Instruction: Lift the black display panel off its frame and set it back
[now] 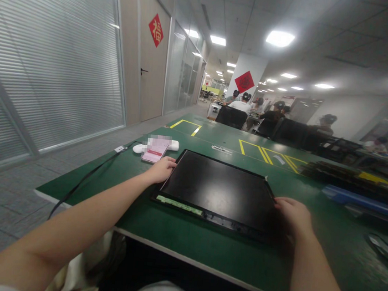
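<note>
Gripping flat matte-black rectangular panel (pixel 219 187): left hand (pixel 161 170), right hand (pixel 293 214).

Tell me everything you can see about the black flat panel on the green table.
The black panel is a thin, matte, rectangular screen-like sheet lying flat on the green table. A narrow green circuit strip runs along its near edge. The left hand touches its left edge; the right hand rests at its right edge.
</note>
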A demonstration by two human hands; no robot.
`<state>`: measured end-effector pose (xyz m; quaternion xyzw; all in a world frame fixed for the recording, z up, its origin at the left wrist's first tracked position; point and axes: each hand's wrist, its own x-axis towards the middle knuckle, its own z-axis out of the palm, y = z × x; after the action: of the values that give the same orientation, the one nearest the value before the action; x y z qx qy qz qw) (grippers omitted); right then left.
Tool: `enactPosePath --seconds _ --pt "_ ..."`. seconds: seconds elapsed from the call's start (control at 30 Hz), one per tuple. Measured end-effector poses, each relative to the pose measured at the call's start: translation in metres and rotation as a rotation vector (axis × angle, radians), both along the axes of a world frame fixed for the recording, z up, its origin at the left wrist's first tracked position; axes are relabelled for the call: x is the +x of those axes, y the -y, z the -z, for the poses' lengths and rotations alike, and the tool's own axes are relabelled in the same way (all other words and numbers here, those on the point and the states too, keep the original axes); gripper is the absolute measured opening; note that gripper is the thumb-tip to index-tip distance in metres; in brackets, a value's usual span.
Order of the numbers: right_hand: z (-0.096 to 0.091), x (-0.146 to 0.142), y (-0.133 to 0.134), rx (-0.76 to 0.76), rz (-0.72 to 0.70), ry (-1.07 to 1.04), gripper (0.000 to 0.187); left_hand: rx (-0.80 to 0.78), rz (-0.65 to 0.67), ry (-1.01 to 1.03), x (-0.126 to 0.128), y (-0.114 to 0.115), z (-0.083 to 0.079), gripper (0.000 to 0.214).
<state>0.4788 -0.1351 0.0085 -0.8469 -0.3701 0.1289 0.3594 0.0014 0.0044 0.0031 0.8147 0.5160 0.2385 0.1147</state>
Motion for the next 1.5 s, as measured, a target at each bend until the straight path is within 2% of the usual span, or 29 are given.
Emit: enactPosePath --seconds 0.3,0.5,0.67,0.9,1.2,1.5 --pt "0.006 0.006 -0.001 0.040 0.007 -0.051 0.031 0.031 0.009 0.007 0.001 0.001 0.001 0.039" --pt "0.001 -0.002 0.001 0.067 0.025 -0.099 0.029 0.030 -0.011 -0.022 0.003 0.004 -0.002 0.039" --pt "-0.004 -0.005 0.004 0.036 0.030 -0.057 0.030 0.039 0.012 -0.028 0.002 0.005 -0.002 0.038" --pt "0.004 0.004 0.001 0.013 0.027 -0.068 0.033 0.066 0.061 -0.029 -0.001 0.003 0.004 0.038" --pt "0.000 -0.003 0.000 0.021 0.037 0.027 0.026 0.071 0.067 -0.011 -0.002 0.003 0.004 0.038" --pt "0.005 0.000 -0.001 0.023 0.029 0.060 0.025 0.049 0.073 -0.036 -0.001 0.004 0.002 0.039"
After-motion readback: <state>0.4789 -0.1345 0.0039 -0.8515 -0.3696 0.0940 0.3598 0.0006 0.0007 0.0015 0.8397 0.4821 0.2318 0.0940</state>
